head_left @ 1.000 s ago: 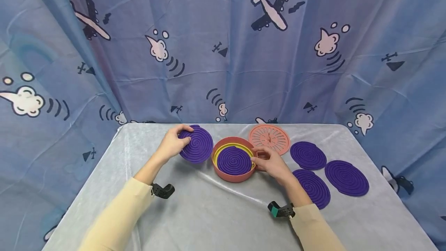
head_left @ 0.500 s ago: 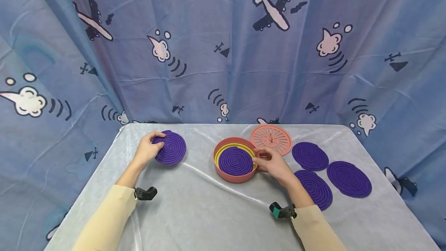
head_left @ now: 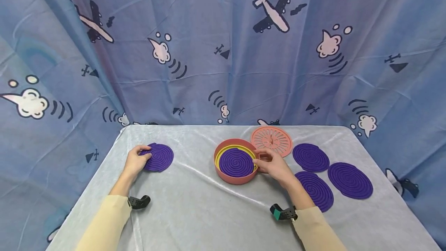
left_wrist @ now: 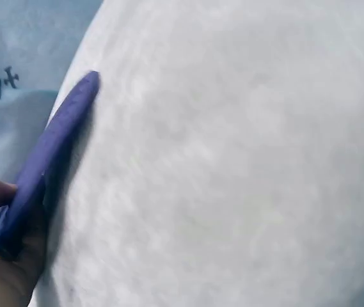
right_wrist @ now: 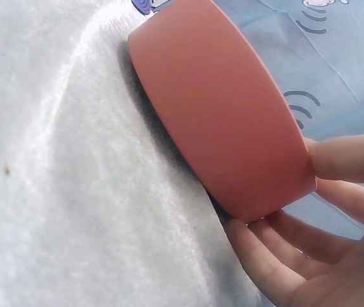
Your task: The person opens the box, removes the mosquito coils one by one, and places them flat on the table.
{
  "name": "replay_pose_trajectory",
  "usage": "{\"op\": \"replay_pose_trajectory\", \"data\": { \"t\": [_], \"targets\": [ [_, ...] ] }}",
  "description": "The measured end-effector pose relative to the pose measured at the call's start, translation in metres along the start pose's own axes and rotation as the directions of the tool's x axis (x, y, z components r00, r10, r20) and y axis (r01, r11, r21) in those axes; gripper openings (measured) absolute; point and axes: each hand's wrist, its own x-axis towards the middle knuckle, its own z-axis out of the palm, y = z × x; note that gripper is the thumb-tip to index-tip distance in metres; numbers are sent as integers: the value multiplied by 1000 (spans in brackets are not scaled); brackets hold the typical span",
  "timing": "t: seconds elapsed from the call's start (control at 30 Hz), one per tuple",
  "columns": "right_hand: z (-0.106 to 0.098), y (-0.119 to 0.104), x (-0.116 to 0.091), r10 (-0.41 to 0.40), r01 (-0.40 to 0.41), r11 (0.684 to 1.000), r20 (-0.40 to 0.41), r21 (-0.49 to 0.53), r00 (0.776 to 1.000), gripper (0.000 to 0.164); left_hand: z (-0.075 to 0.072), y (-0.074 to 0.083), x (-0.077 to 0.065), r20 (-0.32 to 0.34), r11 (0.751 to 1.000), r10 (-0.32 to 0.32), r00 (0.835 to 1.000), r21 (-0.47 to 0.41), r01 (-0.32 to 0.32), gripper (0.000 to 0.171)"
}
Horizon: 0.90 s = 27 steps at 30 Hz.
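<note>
At the table's left side my left hand (head_left: 136, 161) pinches a purple spiral mosquito coil (head_left: 159, 158) by its left edge. In the left wrist view the coil (left_wrist: 57, 141) shows edge-on, thumb on one face and fingers on the other, its far end close over the cloth. My right hand (head_left: 273, 165) holds the right wall of a round coral box (head_left: 234, 179), thumb at the rim and fingers low on the outside in the right wrist view. Inside the box, a second purple coil (head_left: 236, 162) lies within a yellow inner ring (head_left: 220, 154).
A coral slotted lid (head_left: 278, 140) lies behind the box. To the right are three more purple coils: one behind (head_left: 311, 158), one at the far right (head_left: 350, 180) and one partly under the right forearm (head_left: 318, 191). A blue printed curtain (head_left: 223, 49) hangs at the table's back.
My left hand has carried its coil leftward, away from the box, and down to the table's left side. My right hand stays at the box.
</note>
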Motion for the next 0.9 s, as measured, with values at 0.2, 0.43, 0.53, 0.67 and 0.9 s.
{"op": "replay_pose_trajectory", "data": {
  "t": [0.2, 0.43, 0.53, 0.67, 0.9],
  "targets": [
    [0, 1, 0, -6, 6, 1000, 3, -6, 1000, 45, -5, -9, 0, -100, 992, -8, 995, 124, 20, 34],
    [0, 1, 0, -2, 2, 1000, -8, -14, 1000, 44, -12, -4, 2, -120, 979, 21, 993, 206, 4, 38],
    [0, 1, 0, -2, 2, 1000, -6, -9, 1000, 44, -13, 3, 0, -99, 967, 56, 993, 254, -29, 36],
    [1, 0, -1, -7, 7, 1000, 0, -5, 1000, 45, -9, 14, -3, -63, 957, 88, 994, 281, -67, 33],
    [0, 0, -1, -8, 8, 1000, 5, 1, 1000, 46, 12, 32, -3, 8, 951, 140, 990, 276, -137, 31]
  ]
}}
